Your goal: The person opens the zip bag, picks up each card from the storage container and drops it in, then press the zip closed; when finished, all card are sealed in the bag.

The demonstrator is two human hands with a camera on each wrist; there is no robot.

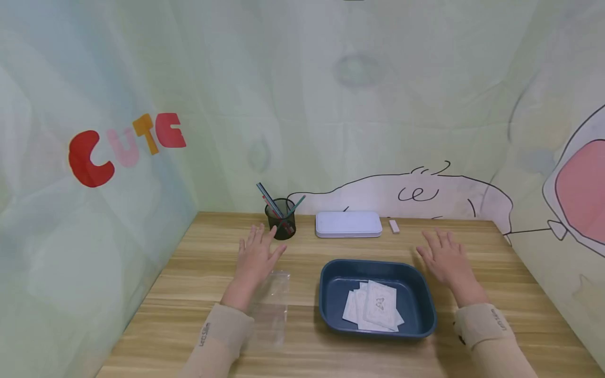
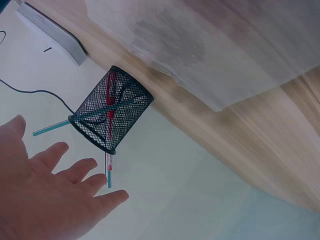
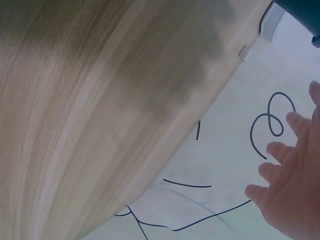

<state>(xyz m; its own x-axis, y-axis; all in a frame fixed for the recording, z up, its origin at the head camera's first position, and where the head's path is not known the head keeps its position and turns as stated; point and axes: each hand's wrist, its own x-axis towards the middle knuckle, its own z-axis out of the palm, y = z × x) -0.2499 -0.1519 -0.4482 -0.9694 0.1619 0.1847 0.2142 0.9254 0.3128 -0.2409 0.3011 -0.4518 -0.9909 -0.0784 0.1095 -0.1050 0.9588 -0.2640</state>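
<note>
My left hand (image 1: 255, 258), its fingers spread, is over the left part of the table, close to a clear plastic bag (image 1: 276, 310) that lies flat. Beyond its fingertips stands a black mesh pen holder (image 2: 112, 110) with several pencils or pens in it. On the other side, my right hand (image 1: 448, 262) has its fingers apart and holds nothing. It is just right of a dark blue tray (image 1: 328, 315). Inside the tray lies a loose pile of small white packets (image 1: 382, 303), the top one bearing a printed mark.
At the back of the wooden table (image 1: 189, 294), a white case (image 1: 348, 224) lies next to a small white eraser-like block (image 1: 394, 227). Printed cloth walls (image 1: 302, 105) enclose the table at the back and both sides.
</note>
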